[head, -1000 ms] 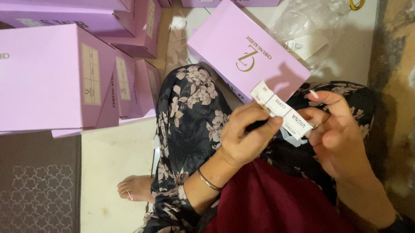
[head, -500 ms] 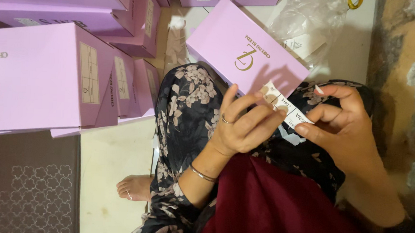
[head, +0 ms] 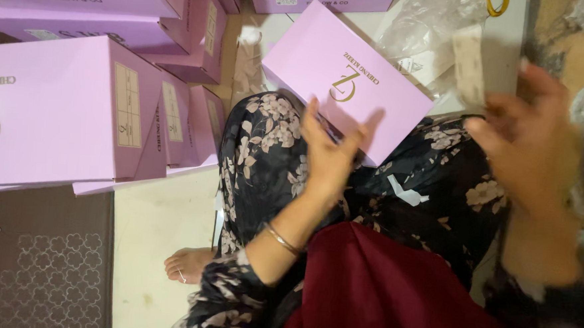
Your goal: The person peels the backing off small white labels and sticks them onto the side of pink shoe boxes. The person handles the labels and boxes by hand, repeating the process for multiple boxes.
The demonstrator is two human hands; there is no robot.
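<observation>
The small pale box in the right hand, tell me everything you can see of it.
The small pale box is a narrow, oblong carton, cream or whitish, apparently cardboard with faint patterning. It is motion-blurred, so print and flaps cannot be made out. It stands roughly upright, raised above the lap near the crumpled clear plastic. The fingertips of the right hand pinch its lower end; the left hand is open and apart from it.

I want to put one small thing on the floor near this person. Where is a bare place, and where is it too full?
A bare strip of pale floor lies between the dark patterned mat and the bare foot, below the stacked lilac boxes. The top left is crowded with boxes. The lap holds another lilac box, with the left hand over it and the blurred right hand beside it.
</observation>
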